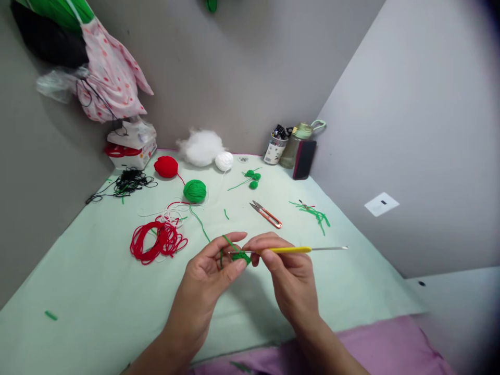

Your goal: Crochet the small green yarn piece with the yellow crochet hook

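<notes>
My left hand (213, 276) pinches a small green crochet piece (241, 257) between thumb and fingers, with green yarn looped over its index finger. In my right hand (291, 276) is a double-ended crochet hook with a yellow grip (291, 250), held like a pen. Its left end reaches into the green piece, and the other metal end points right. A green yarn strand (200, 223) runs from the green yarn ball (194, 191) down toward my left hand. Exactly how the hook tip sits in the stitches is too small to make out.
Thread snips (266, 214) lie beyond my hands. Red yarn coils (156, 240), black yarn (133, 182), a red ball (166, 166) and white stuffing (201, 147) are on the left. Green scraps (314, 212), a phone (304, 160) and a bottle (292, 148) stand or lie right.
</notes>
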`<state>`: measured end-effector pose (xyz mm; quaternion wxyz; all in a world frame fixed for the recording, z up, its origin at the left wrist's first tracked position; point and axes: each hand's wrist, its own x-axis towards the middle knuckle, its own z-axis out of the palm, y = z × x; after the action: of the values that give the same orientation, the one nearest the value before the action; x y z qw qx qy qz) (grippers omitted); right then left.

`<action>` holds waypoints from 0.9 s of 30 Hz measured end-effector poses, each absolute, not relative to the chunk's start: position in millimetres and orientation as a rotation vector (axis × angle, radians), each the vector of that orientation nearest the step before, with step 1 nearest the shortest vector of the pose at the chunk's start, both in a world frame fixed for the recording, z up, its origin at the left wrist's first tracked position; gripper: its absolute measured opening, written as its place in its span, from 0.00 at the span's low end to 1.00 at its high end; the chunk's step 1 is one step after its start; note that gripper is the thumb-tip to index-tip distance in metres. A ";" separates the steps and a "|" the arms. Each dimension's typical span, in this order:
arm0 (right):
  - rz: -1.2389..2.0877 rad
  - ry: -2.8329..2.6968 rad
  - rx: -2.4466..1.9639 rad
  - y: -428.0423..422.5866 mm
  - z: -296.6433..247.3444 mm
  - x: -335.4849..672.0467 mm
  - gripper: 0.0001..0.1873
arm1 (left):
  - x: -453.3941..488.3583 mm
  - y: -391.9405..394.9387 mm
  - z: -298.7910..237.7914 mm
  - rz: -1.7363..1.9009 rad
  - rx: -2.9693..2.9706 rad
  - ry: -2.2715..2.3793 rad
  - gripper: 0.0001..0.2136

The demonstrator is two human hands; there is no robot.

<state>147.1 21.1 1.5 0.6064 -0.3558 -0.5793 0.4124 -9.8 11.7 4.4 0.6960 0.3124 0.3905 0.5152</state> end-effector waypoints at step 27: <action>0.309 -1.624 -0.816 -0.1 -2.8 144.0 0.18 | -5.1 7.6 3.0 1.269 0.661 0.922 0.20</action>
<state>144.0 -0.1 -2.8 0.6043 -0.3527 -0.7019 0.1334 -5.1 7.6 3.0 0.6593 0.2920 0.4071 0.5606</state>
